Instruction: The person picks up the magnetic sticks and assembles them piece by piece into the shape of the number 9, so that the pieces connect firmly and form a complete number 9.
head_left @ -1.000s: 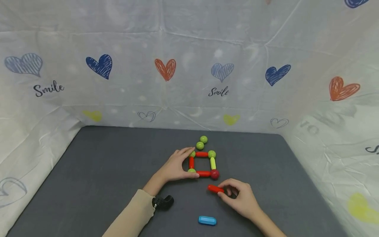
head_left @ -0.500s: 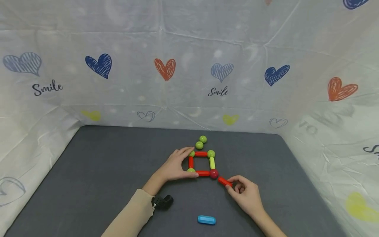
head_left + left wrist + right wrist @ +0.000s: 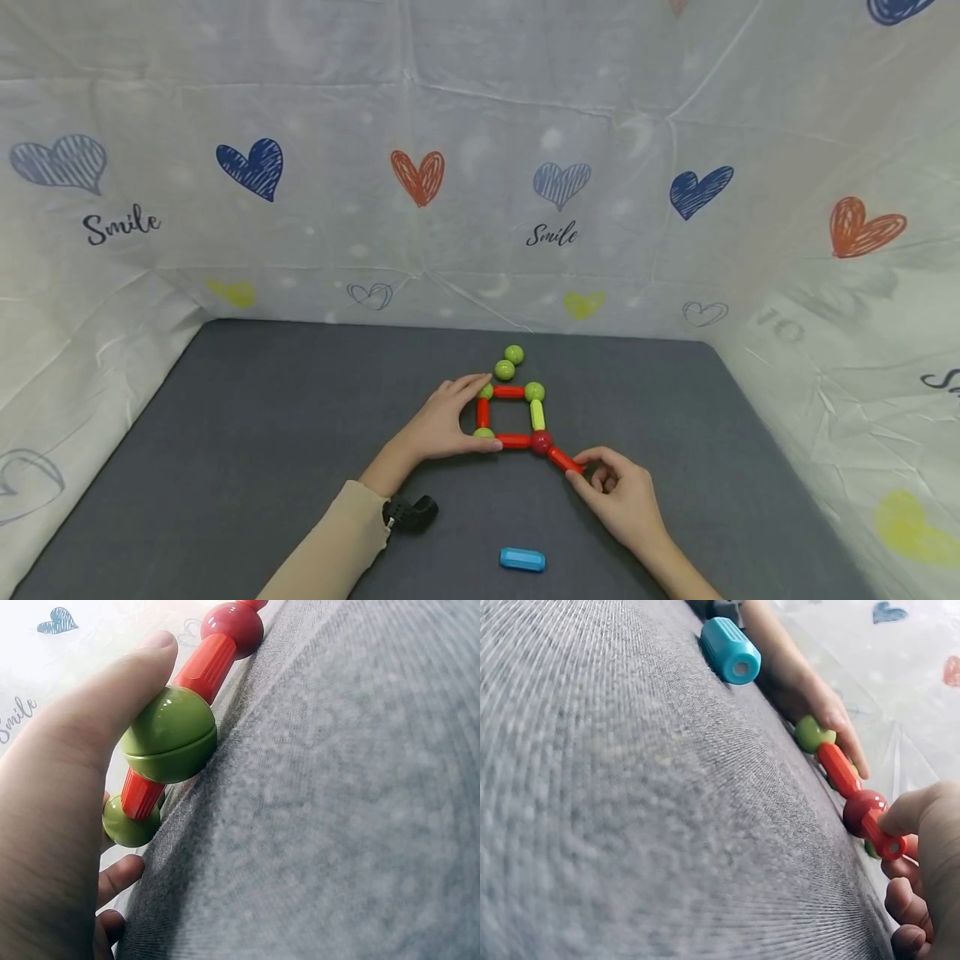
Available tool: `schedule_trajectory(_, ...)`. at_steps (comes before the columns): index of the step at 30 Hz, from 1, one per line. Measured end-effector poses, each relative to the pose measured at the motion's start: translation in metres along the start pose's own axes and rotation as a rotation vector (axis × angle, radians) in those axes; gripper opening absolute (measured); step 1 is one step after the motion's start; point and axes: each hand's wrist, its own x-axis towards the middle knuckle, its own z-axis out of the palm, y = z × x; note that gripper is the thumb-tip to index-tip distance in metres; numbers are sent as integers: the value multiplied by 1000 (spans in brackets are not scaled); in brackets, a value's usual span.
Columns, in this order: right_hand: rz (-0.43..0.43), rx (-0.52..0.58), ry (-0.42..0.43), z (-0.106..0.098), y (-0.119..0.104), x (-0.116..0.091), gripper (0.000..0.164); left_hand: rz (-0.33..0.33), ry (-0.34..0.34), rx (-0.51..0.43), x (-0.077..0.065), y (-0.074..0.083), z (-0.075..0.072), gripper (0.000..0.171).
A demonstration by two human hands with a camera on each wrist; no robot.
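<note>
Pinching short, rnd-ended red rod (image 3: 562, 459) w/ R hand (image 3: 621, 500).

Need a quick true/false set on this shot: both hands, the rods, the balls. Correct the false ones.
1. The right hand pinches a red rod that meets the red ball. True.
2. All four corner balls of the rod-and-ball frame are green. False: three are green and one is red.
3. The frame's right side, in the head view, is a yellow-green rod. True.
4. The left hand holds the blue rod. False: it holds the frame's left side; the blue rod lies apart on the dark surface.
5. Two loose green balls lie beyond the frame's far side. True.
</note>
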Motion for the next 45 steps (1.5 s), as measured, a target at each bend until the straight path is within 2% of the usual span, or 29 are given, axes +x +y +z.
schedule_trajectory(9,135,-31,-34,13,-22,-8,20,13,6,2,1,-1,1,108)
schedule_trajectory(16,170,-48,-30,25,-30,-12,23,17,11,12,1,-2,2,109)
schedule_trajectory(29,130,-36,-24,26,-28,-13,22,11,3,13,1,-1,1,108)
schedule_trajectory(36,91,17,2,26,-26,-9,21,7,7,15,0,-3,0,108)
schedule_trajectory(42,68,30,52,18,-21,5,18,11,-2,-1,0,-3,2,108)
schedule_trajectory(45,17,23,81,15,-19,20,18,13,1,-10,1,-2,1,107)
